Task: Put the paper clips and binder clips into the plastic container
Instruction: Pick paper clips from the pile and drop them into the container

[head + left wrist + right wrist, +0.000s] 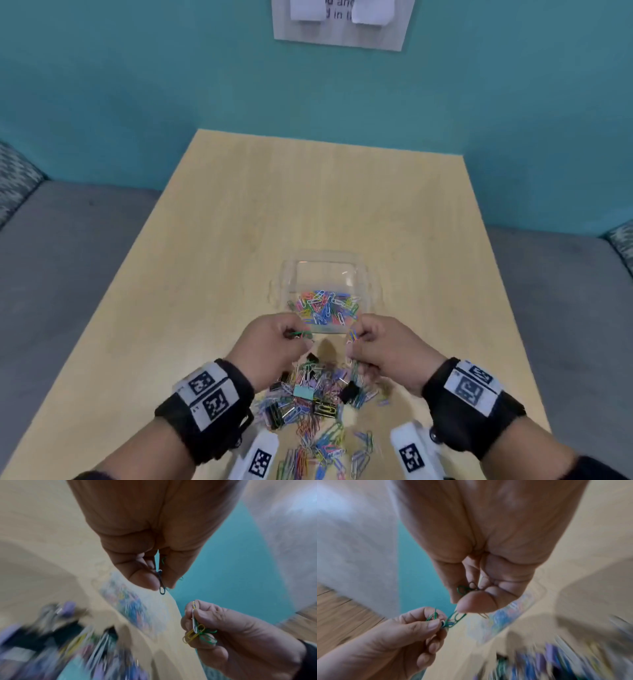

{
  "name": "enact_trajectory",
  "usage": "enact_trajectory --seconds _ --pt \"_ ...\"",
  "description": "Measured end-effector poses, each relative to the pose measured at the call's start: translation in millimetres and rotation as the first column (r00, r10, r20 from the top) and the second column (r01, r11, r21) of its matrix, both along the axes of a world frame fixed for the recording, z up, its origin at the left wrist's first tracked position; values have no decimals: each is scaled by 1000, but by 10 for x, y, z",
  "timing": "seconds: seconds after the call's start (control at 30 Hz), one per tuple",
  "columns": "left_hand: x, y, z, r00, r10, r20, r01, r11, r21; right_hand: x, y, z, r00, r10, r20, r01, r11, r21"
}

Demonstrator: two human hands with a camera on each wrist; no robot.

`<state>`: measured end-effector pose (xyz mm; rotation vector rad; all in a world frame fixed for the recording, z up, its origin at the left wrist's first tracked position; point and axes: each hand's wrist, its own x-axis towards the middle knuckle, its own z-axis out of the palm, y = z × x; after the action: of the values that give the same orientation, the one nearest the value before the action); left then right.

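Note:
A clear plastic container (289, 274) stands mid-table, and many coloured paper clips (325, 306) lie in its near half. Just in front of its near rim my left hand (286, 337) pinches a small bunch of green and dark paper clips (162, 586) between thumb and fingers. Beside it, my right hand (364, 341) grips a tangle of yellow, white and green paper clips (197, 631). Both hands hover above a loose pile of paper clips and binder clips (318, 404) on the wooden table (222, 240). A teal binder clip (303, 393) and a black one (349, 390) show in that pile.
The pile spreads toward the table's near edge between my wrists. Grey upholstered seats (68, 257) flank the table on both sides. A teal wall with a sign (342, 24) rises behind the far edge. Bare wood lies left, right and beyond the container.

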<state>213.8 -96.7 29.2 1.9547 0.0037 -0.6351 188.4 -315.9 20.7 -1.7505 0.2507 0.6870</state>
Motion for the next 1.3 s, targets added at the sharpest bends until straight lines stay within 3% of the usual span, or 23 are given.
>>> enact_trajectory --seconds 0.13,0.23,0.33,0.4,0.5,0.57,0.67,0.77,0.87,1.0,1.13,1.23,1.3 --pt "527 -156 -87 988 21 153 -43 989 142 551 72 -24 978 -191 79 196 979 -49" --pt "644 -254 -143 984 -28 174 -6 981 196 716 168 -24 976 -201 89 207 976 -70" --pt "576 -173 -133 987 -27 158 -7 978 210 647 124 40 983 -152 100 164 980 -116" --pt "426 1 -74 970 24 241 -85 966 245 479 -12 89 979 -71 193 118 963 -244" --pt "-21 342 -84 927 95 364 -203 941 272 -16 -220 57 961 83 265 53 882 -467" --pt "-453 565 -221 924 100 368 -232 913 335 -460 -300 -70 944 224 242 -32 793 -608" --pt "-1166 810 -506 948 -14 318 -147 867 477 -1124 -312 -337 888 435 151 -196 654 -730" --pt "-1689 830 -683 941 -173 291 -3 855 519 -1465 -240 -554 820 559 124 -271 569 -776" --pt "-1870 708 -786 886 -346 310 108 803 586 -1410 -174 -686 793 589 154 -220 513 -830" --pt "-1802 564 -858 822 -502 271 180 679 712 -1236 -100 -792 760 640 117 -227 430 -874" --pt "-1831 523 -890 828 -526 197 206 610 765 -1394 -38 -762 795 603 66 -233 405 -884" --pt "-1960 476 -896 824 -534 191 222 614 757 -1684 116 -729 810 579 89 -211 430 -878" --pt "-2026 408 -874 806 -547 225 232 642 731 -1843 246 -717 771 620 148 -215 472 -855"
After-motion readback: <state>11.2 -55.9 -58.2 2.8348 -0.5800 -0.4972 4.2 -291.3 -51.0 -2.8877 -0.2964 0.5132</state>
